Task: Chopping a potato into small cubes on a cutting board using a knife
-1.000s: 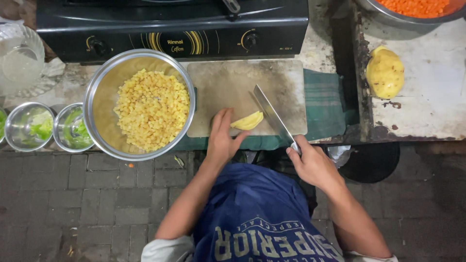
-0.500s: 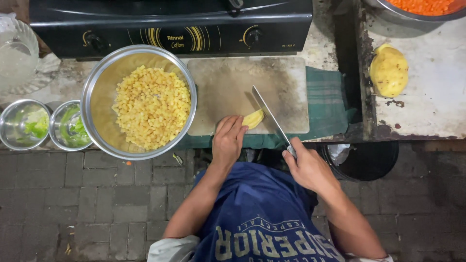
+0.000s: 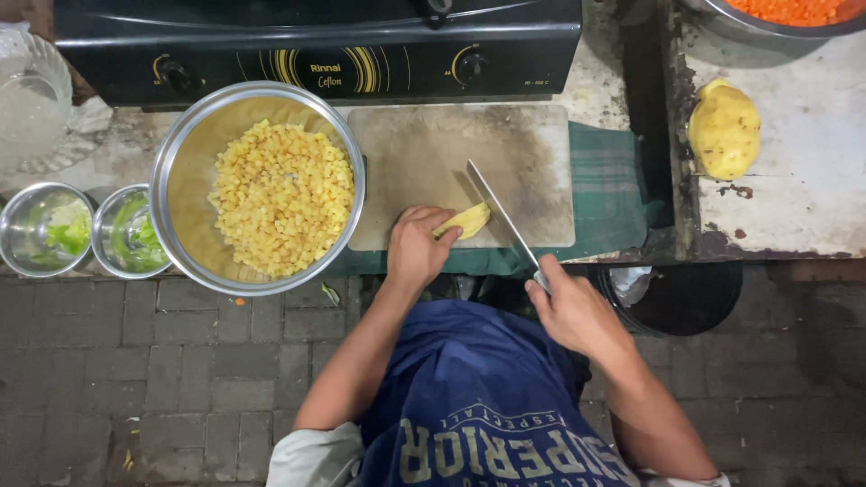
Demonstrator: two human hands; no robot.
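Pale yellow peeled potato piece [image 3: 465, 220] sits at the near edge of the worn wooden cutting board [image 3: 424, 153], pinned by left hand [image 3: 417, 251] fingertips. Right hand [image 3: 572, 311] clenched on the handle of the steel kitchen knife [image 3: 502, 215], blade resting just right of the piece. Done: large round steel bowl [image 3: 185, 180] well filled with yellow potato cubes [image 3: 281, 197]. Left: this piece, plus one whole peeled yellow potato [image 3: 724, 129] on the right-hand counter, well apart
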